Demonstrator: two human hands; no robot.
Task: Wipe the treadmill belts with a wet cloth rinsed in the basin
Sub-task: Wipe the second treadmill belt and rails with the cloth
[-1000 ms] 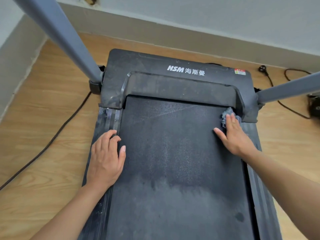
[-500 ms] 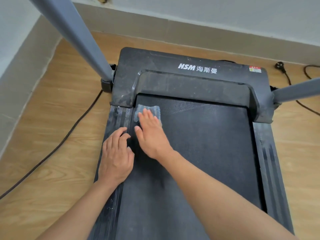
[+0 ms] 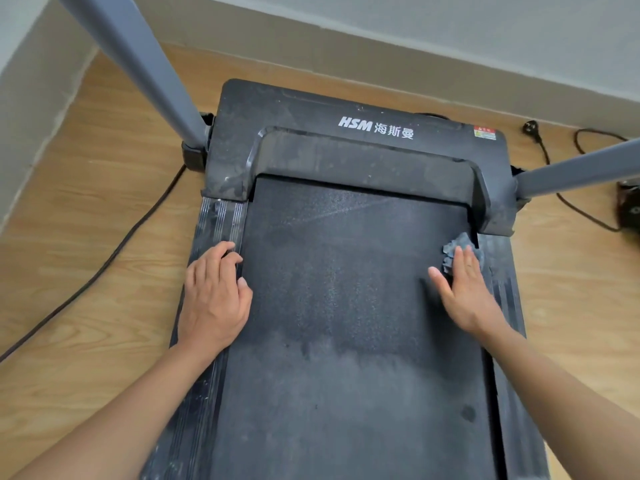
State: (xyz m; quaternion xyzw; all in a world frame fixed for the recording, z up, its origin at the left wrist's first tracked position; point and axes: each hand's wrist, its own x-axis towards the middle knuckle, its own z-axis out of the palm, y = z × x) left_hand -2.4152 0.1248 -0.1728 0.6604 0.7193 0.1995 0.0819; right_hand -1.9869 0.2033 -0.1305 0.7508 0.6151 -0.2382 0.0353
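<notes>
The crumpled grey cloth [image 3: 462,244] is found at the far right corner of the treadmill belt [image 3: 346,299], bunched against the edge where the belt meets the right side rail [image 3: 504,282], just below the end of the motor cover [image 3: 346,154]. It is pressed flat under the right hand [image 3: 465,289]: the fingers are laid straight and close together over the fabric, and the thumb is spread wide to the left, on the bare belt. Nothing is gripped; the cloth is simply pinned by the palm side of the fingers.

The left hand [image 3: 214,299] is rested on the ribbed left side rail [image 3: 221,220], fingers loosely bent and holding nothing, with the thumb at the belt's edge.

The belt itself is shown as a matte black, finely grained rubber sheet. A darker band is seen across its upper half, and a paler, dusty grey is seen below it (the border between the two is ragged). A small round dark spot [image 3: 468,412] is marked lower right.

The motor cover is moulded hard plastic with rounded corners, smudged with pale dust, and the white HSM logo [image 3: 356,123] is printed on it. Two smooth grey uprights [image 3: 145,64] are angled out from its sides. A black cable [image 3: 104,265] is trailed over the wood-grain floor [image 3: 86,202] on the left, and a plug [image 3: 530,128] is laid by the skirting on the right.
</notes>
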